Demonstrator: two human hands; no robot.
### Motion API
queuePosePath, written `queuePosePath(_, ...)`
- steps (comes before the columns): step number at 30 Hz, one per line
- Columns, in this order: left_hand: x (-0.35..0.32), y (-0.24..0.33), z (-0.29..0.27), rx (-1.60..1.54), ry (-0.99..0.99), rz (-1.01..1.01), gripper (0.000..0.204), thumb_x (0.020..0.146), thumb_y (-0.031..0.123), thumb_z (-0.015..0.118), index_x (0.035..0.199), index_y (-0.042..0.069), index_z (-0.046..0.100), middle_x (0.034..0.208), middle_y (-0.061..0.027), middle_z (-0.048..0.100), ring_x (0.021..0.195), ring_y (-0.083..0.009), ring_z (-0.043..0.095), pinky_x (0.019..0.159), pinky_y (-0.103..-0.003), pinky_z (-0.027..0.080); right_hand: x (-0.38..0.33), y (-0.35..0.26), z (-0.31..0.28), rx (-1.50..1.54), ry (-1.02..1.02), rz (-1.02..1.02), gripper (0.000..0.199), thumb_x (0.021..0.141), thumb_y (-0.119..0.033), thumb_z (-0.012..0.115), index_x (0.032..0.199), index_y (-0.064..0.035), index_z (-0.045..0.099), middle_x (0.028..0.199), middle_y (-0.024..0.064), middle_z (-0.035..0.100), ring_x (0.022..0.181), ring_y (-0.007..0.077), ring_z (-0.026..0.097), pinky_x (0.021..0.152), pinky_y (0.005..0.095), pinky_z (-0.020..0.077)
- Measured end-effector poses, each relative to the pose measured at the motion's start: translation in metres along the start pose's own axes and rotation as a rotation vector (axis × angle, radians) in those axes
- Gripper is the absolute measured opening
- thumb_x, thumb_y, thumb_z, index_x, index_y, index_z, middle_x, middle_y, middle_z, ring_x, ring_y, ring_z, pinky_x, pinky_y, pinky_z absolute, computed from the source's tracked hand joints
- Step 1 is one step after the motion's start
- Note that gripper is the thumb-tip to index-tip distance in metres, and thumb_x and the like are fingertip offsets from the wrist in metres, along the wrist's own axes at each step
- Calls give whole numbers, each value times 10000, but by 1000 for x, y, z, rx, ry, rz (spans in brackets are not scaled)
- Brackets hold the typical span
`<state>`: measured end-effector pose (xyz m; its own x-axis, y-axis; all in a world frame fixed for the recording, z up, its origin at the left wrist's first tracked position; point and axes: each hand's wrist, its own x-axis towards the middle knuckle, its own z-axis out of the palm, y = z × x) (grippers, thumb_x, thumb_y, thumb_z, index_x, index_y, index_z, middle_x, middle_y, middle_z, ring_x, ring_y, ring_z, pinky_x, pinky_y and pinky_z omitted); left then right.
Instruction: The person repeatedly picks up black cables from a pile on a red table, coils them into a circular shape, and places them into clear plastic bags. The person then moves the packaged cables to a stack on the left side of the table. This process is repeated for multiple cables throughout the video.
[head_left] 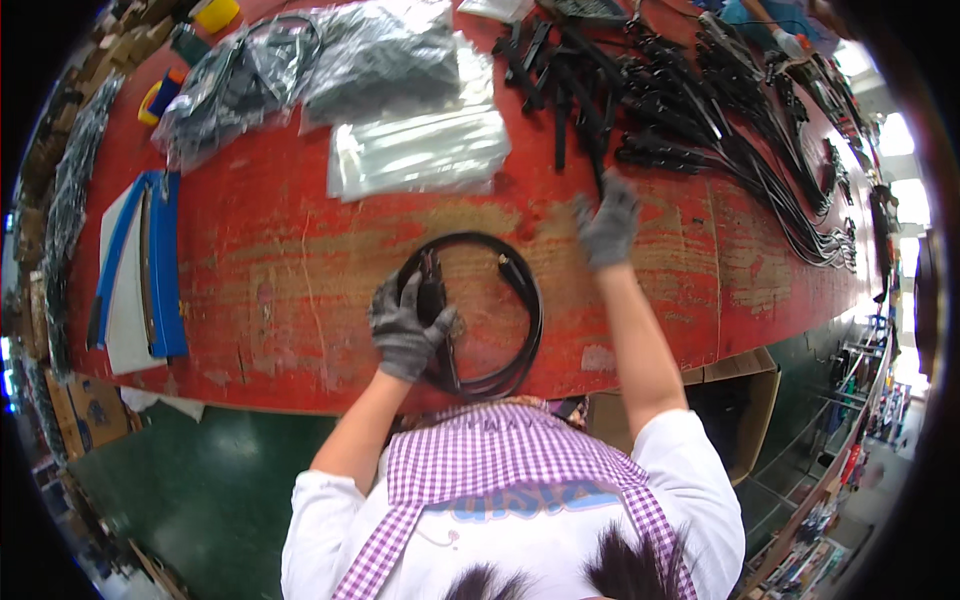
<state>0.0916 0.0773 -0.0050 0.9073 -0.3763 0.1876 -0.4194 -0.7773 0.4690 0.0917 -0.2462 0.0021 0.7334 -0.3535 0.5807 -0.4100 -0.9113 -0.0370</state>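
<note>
Beneath my left hand [405,328]: part of the coiled black cable [537,315], hidden
Left grip: clamped on its bundled side
Right hand [610,222]: at a black strip [598,163]; closure, I cannot tell

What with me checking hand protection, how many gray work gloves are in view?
2: one on the left hand, gripping the coiled black cable; one on the right hand, near the black strips. Others could be hidden.

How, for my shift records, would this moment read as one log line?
left hand: gripping coiled black cable | right hand: at black parts, grip unclear
</note>
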Motion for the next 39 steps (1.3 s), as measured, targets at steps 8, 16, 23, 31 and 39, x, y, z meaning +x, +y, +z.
queuePosePath(8, -5, -7, 2, 28, -5, -36, 680, 632, 463, 703, 1179, 103, 521, 1202, -195, 457, 1119, -362, 425, 949, -475, 321, -1, -16, -60, 1108, -750, 513, 628, 766, -244, 665, 1279, -7, 391, 831, 22, 534, 700, 82, 500, 587, 219, 429)
queuePosePath(16, -4, -14, 0, 27, -55, -13, 683, 640, 473, 697, 1177, 97, 508, 1213, -200, 450, 1117, -375, 421, 945, -481, 331, -109, -115, -129, 510, -1088, -36, 712, 788, -267, 565, 1374, -51, 225, 679, 174, 610, 600, 331, 609, 548, 438, 475)
queuePosePath(23, -2, -1, -22, -67, -96, 111, 646, 676, 467, 671, 1176, 97, 498, 1204, -198, 458, 1095, -382, 434, 928, -473, 349, -124, -111, -106, 748, -845, -228, 635, 808, -388, 534, 1328, -90, 327, 761, 190, 612, 667, 361, 604, 637, 427, 477)
queuePosePath(31, -9, -10, -15, 53, -137, 1, 773, 594, 429, 729, 1202, 51, 436, 1206, -240, 431, 1119, -408, 407, 959, -495, 325, 45, -128, 2, 606, -413, -244, 200, 767, -302, 574, 791, -105, 598, 794, 121, 580, 772, 298, 566, 655, 416, 452)
queuePosePath(39, -2, -3, -20, 74, -220, -3, 828, 583, 458, 734, 1229, 60, 403, 1212, -231, 425, 1124, -387, 410, 961, -471, 335, 108, -177, 112, 638, -751, -304, 173, 697, -285, 646, 789, -139, 649, 863, 119, 614, 849, 306, 591, 763, 416, 455)
